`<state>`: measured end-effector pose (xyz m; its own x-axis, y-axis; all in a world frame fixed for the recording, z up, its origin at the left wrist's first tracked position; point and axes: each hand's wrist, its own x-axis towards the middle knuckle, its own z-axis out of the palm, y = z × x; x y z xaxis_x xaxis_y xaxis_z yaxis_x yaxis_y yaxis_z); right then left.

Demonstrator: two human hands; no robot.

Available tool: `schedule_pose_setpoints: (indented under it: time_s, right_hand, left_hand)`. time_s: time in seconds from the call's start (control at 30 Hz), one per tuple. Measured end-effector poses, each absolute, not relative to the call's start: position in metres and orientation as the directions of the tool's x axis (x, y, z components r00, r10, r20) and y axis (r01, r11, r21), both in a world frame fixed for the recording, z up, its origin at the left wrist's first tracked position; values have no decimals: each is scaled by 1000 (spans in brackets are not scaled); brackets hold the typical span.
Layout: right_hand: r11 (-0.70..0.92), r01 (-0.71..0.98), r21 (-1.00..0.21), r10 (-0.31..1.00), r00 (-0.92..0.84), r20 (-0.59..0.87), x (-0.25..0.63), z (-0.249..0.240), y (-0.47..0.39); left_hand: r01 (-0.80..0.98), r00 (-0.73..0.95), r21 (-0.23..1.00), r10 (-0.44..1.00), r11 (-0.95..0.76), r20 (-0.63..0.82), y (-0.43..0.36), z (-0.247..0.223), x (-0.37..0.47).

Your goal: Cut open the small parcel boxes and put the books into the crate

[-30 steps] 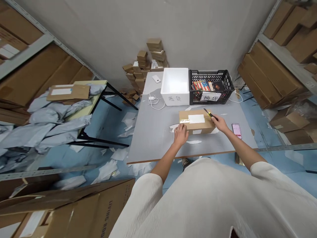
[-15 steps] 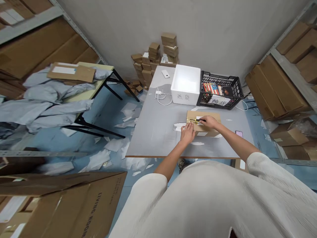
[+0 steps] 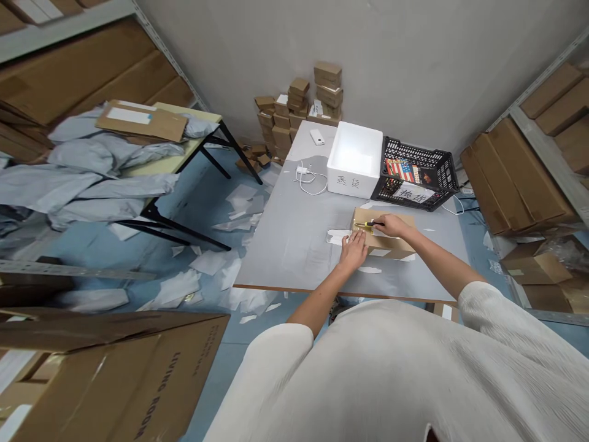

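Observation:
A closed cardboard box point(image 3: 391, 244) lies on the grey table, with a strip of tape along its top and white labels on it. My left hand point(image 3: 354, 250) grips the box at its left front corner, fingers on the top edge. In my right hand point(image 3: 390, 225) is a utility knife point(image 3: 368, 224) with a black and yellow handle. Its thin tip points left over the taped top of the box; whether the blade is in the tape is too small to tell. White paper scraps point(image 3: 338, 236) lie beside and in front of the box.
Behind the box stand a white foam bin point(image 3: 353, 184) and a black plastic crate point(image 3: 391, 195) holding printed packages. A white phone point(image 3: 317, 137) and a charger with cable point(image 3: 302, 170) lie at the back left. Grey parcels point(image 3: 92, 184) cover a side table; paper litters the floor.
The view has turned slightly to the left, so the table sits further right. Both hands stay on the box, and the knife has shifted a little along its top.

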<state>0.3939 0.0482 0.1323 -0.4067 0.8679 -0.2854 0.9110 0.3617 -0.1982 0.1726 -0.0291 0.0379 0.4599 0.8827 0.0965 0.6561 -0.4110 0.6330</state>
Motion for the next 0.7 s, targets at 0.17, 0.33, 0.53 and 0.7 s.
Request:
schedule_pose_setpoints:
  time_s: [0.17,0.33,0.53,0.7]
  right_hand:
    - [381,901,-207,855,-428,-292,396,130,56]
    - [358,913,-194,862,-403,-306,395,129,59]
    - [339,915,-216,866,-394,-309,392,132,57]
    - [345,917,-199,869,-392,-301,391,132,52]
  left_hand:
    - [652,458,638,884,-410,100,-30,39,171]
    - [652,451,643,887,-402,97,-30,40,171]
    - [657,448,640,889,-398,93,-30,40,171]
    - [650,456,640,884,-410,102,-29,39,169]
